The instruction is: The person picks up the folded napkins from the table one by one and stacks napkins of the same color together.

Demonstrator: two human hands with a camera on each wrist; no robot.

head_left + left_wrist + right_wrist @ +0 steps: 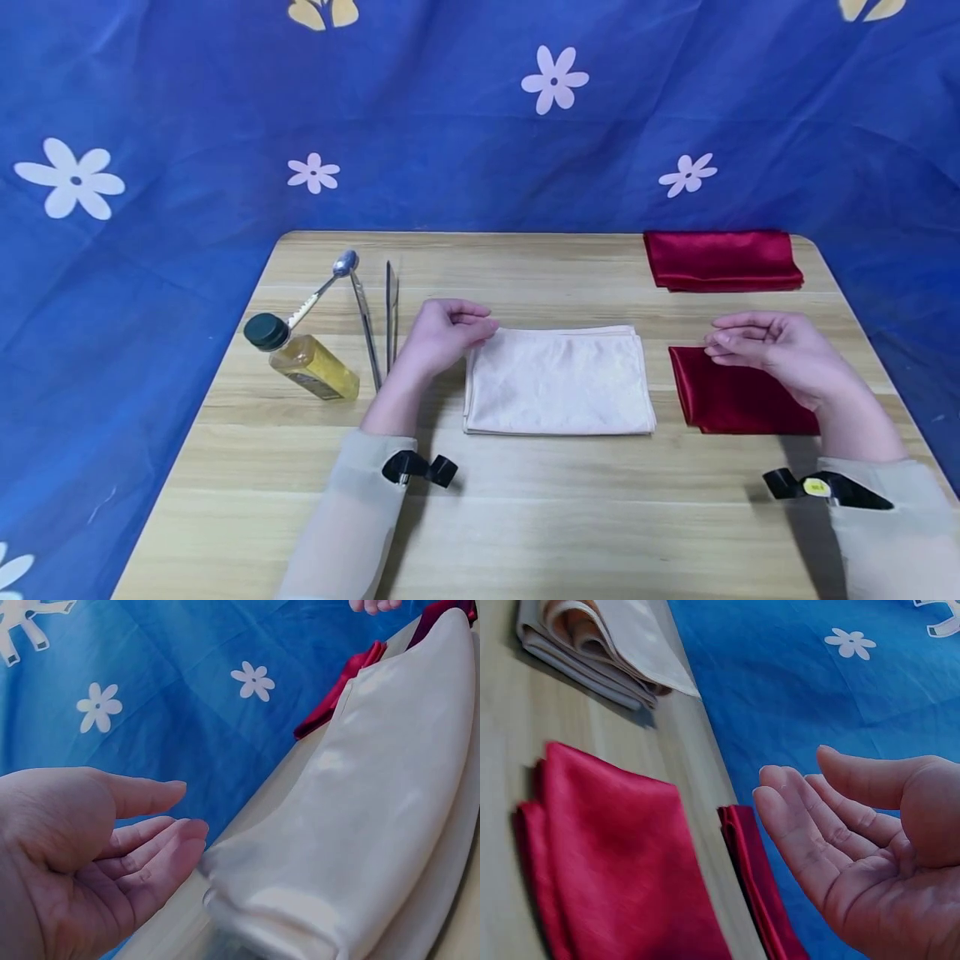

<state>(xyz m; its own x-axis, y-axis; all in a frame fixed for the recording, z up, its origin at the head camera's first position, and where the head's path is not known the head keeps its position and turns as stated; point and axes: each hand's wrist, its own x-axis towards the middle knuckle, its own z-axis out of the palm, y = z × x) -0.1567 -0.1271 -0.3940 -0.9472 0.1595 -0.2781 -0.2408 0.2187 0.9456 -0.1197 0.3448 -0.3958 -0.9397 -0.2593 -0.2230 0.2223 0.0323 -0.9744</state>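
Observation:
A folded white satin cloth lies flat near the middle of the table. Beside its far left corner is my left hand; in the left wrist view this hand has thumb and fingers apart, with nothing between them. My right hand hovers over a folded dark red satin cloth, hiding its far right part. Loosely bent, empty fingers show on the right hand in the right wrist view, clear of the red cloth. A second folded red cloth lies at the far right edge.
On the left, a bottle of yellow liquid with a dark green cap lies tilted in view. Behind it are a spoon and thin metal utensils. The wooden table ends against a blue flowered cloth backdrop.

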